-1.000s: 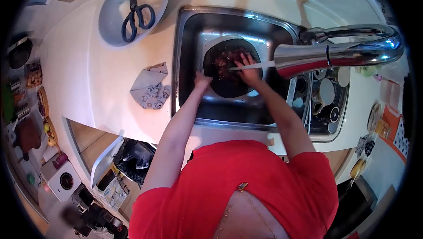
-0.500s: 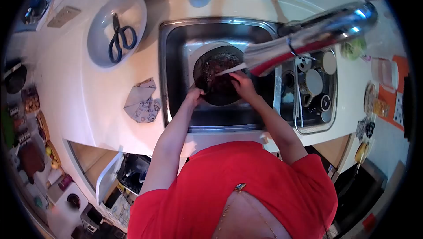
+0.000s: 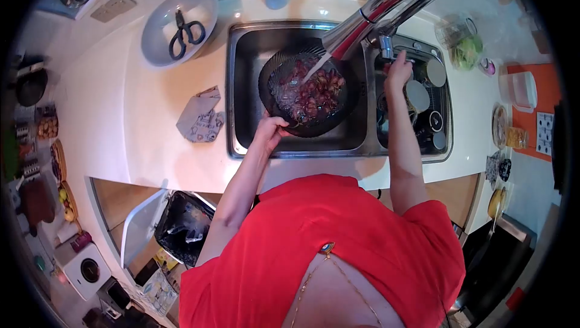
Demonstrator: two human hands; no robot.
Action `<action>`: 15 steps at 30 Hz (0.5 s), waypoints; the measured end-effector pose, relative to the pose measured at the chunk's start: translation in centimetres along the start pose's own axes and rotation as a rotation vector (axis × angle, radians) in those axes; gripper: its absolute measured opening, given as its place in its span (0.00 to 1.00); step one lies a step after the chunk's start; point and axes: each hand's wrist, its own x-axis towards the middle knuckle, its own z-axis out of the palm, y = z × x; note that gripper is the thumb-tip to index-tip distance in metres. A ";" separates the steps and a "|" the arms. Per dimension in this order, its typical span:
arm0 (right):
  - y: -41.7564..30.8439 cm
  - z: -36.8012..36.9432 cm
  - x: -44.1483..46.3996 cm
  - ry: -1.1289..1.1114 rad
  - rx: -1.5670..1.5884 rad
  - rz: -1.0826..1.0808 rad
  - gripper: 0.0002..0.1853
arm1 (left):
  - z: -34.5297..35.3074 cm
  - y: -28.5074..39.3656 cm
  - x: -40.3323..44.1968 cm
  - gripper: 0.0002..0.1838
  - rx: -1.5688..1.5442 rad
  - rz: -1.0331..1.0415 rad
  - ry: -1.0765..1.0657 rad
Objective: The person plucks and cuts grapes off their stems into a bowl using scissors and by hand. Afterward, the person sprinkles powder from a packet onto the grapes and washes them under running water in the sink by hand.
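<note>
L hand [image 3: 273,131] clamped on bowl [image 3: 269,86], 7 o'clock! Water [image 3: 317,67] hit red fruit [image 3: 318,95] inside; R hand [image 3: 399,73] was nr tap lever [image 3: 386,47], 5 o'clock, grip couldn't be told.

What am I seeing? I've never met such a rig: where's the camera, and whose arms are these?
No machine: these are the bare arms of a person in a red short-sleeved shirt, whose head-worn camera looks down. The left hand grips the rim of a dark, ribbed, round bowl of small red fruit in a steel sink, while water from a curved chrome faucet runs in. The right hand is near the faucet's base, beside pale round cups; whether it touches anything is unclear. On the white counter are a pale blue round bowl with dark-handled scissors in it, and a folded grey printed cloth or paper.
</note>
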 end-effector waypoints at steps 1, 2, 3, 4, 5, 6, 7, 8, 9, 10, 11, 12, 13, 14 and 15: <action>1.0 -0.1 2.5 -0.003 -0.115 0.000 0.21 | 0.3 0.1 -0.9 0.40 -0.032 0.013 0.013; 1.6 -0.1 3.4 -0.003 -0.229 0.000 0.22 | 0.3 0.1 -1.6 0.41 -0.061 0.025 0.026; 0.7 -0.3 2.8 -0.011 -0.224 -0.001 0.22 | 0.2 0.2 -2.3 0.41 -0.061 0.033 0.029; -1.2 -0.7 1.8 -0.042 -0.327 -0.015 0.21 | 0.0 0.3 -2.8 0.42 -0.057 0.041 0.013; -2.2 -1.2 0.9 -0.074 -0.432 -0.029 0.20 | -0.1 0.2 -3.3 0.43 -0.055 0.047 -0.002; -2.1 -1.5 0.4 -0.081 -0.431 -0.032 0.20 | -0.3 -0.1 -3.9 0.43 -0.058 0.053 0.001; -1.8 -1.7 0.0 -0.176 -0.437 -0.209 0.18 | -0.4 -0.4 -4.3 0.44 -0.077 0.076 0.007; -1.7 -1.9 -0.3 -0.270 -0.441 -0.387 0.16 | -0.4 -0.8 -4.5 0.44 -0.097 0.097 0.011; -2.8 -1.7 -3.6 -0.340 -0.473 -0.515 0.15 | -1.7 -2.2 -3.4 0.42 -0.106 0.174 -0.004; -2.3 -1.3 -6.6 -0.537 -0.297 -0.468 0.12 | -1.5 -2.3 -3.7 0.42 -0.107 0.176 -0.002; -2.0 -0.4 -10.3 -0.675 -0.219 -0.432 0.11 | -1.0 -2.2 -4.0 0.43 -0.113 0.156 0.008; -1.3 0.3 -13.3 -0.780 -0.322 -0.578 0.13 | -0.7 -2.1 -4.2 0.43 -0.118 0.136 0.016; 1.7 1.9 -15.0 -0.765 -0.466 -0.835 0.19 | -2.1 -3.1 -2.7 0.44 -0.113 0.182 -0.018; 4.5 3.5 -16.4 -0.743 -0.611 -1.094 0.25 | -2.0 -2.9 -2.3 0.44 -0.118 0.188 -0.019; 5.1 4.4 -18.5 -0.717 -0.769 -1.082 0.30 | -2.0 -2.9 -2.1 0.44 -0.079 0.222 -0.028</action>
